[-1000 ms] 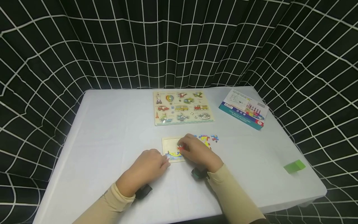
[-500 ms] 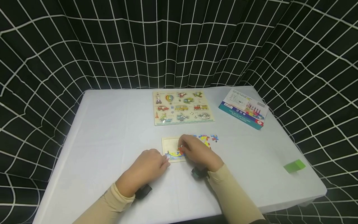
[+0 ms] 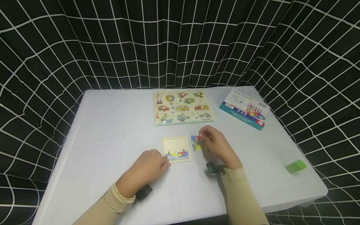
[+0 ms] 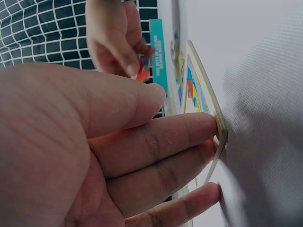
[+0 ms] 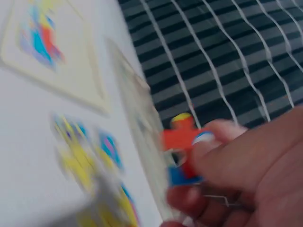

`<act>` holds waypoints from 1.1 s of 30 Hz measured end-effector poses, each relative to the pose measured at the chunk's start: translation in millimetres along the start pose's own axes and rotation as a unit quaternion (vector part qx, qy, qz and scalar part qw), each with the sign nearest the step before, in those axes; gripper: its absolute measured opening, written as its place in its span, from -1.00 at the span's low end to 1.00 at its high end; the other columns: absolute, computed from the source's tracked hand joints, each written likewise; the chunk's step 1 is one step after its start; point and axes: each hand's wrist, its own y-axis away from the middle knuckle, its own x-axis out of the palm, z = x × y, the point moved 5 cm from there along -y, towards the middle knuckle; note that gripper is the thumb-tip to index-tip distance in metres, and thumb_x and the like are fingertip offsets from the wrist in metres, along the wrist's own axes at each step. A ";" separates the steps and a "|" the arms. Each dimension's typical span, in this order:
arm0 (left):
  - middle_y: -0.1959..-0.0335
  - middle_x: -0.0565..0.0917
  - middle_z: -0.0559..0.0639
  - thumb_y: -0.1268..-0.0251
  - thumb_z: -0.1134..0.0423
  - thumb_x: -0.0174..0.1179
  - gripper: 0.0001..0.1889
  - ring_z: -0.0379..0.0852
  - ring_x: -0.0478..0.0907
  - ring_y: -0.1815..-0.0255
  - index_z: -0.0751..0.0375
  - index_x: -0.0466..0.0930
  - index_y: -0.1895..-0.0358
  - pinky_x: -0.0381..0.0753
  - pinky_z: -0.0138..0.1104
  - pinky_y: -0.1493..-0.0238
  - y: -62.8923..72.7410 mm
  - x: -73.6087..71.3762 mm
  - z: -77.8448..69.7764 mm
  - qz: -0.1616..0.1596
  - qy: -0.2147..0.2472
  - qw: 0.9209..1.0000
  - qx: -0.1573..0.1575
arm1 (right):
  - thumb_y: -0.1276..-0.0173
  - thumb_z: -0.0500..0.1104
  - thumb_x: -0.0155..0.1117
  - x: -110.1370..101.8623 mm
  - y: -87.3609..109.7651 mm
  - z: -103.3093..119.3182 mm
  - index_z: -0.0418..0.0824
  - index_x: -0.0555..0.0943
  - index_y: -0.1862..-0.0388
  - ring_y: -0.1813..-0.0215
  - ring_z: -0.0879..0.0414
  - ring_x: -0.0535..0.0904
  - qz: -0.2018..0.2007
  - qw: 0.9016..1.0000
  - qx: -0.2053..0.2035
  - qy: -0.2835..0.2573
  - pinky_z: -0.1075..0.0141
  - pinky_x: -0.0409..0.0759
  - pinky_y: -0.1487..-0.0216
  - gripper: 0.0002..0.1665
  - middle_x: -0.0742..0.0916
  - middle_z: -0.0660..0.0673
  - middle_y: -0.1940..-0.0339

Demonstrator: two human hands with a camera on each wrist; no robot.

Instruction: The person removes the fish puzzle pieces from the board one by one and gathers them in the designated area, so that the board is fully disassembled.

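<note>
Head view: a person in beige long sleeves (image 3: 237, 193) works at a table covered with a white cloth (image 3: 118, 134). The right hand (image 3: 219, 145) is raised over the area just right of a small square pale-wood puzzle frame (image 3: 174, 145). Its thumb and forefinger are closed in a pinch on a red interlocking puzzle piece (image 5: 180, 139) with a yellow tip and a blue lower part; the right wrist view shows the piece at the fingertips, and the left wrist view shows it lifted off the cloth.

The left hand (image 3: 152, 165) has its fingers extended, thumb apart from them, and grasps nothing; the left wrist view shows a fingertip against the frame's near-left corner. The frame lies flat, with blue, yellow and red pieces (image 3: 177, 154) fitted along its near side and bare wood above them. Several loose yellow and blue puzzle pieces (image 3: 196, 147) lie just beside its right edge, partly hidden by the right hand and blurred in the right wrist view.

Farther back lies a large rectangular wooden vehicle puzzle board (image 3: 194, 120), with a teal and white cardboard box (image 3: 244, 109) to its right. A bright green block (image 3: 295, 166) sits near the table's right edge. A black curtain with a white grid (image 3: 157, 47) surrounds the table.
</note>
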 end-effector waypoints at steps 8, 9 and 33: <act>0.67 0.50 -0.08 -0.60 0.18 0.26 -0.62 -0.11 0.47 0.46 0.14 0.80 0.51 0.59 -0.13 0.27 0.4 -1.5 -1.1 0.003 0.005 1.000 -0.005 | -0.68 -0.14 0.25 -33.6 19.8 -52.3 -0.17 0.71 -0.19 -0.09 -0.13 0.64 0.060 0.989 0.132 0.031 -0.06 0.68 -0.20 -0.75 0.78 -0.19 -0.09; 0.66 0.52 -0.07 -0.60 0.18 0.26 -0.63 -0.09 0.50 0.45 0.14 0.81 0.49 0.60 -0.12 0.26 0.5 -1.5 -0.9 0.003 0.005 1.000 -0.006 | -0.68 -0.15 0.26 -34.4 21.3 -55.0 -0.18 0.71 -0.20 -0.09 -0.13 0.63 0.062 0.988 0.137 0.032 -0.07 0.67 -0.20 -0.74 0.78 -0.21 -0.08; 0.64 0.56 -0.04 -0.62 0.16 0.24 -0.61 -0.07 0.48 0.44 0.14 0.81 0.49 0.59 -0.10 0.24 -1.2 -0.7 -2.3 0.021 0.016 0.999 -0.018 | -0.56 -0.25 0.38 -23.0 15.0 -38.7 -0.22 0.67 0.01 0.06 -0.07 0.56 -0.010 0.993 0.080 0.086 0.07 0.61 0.02 -0.89 0.66 -0.20 0.11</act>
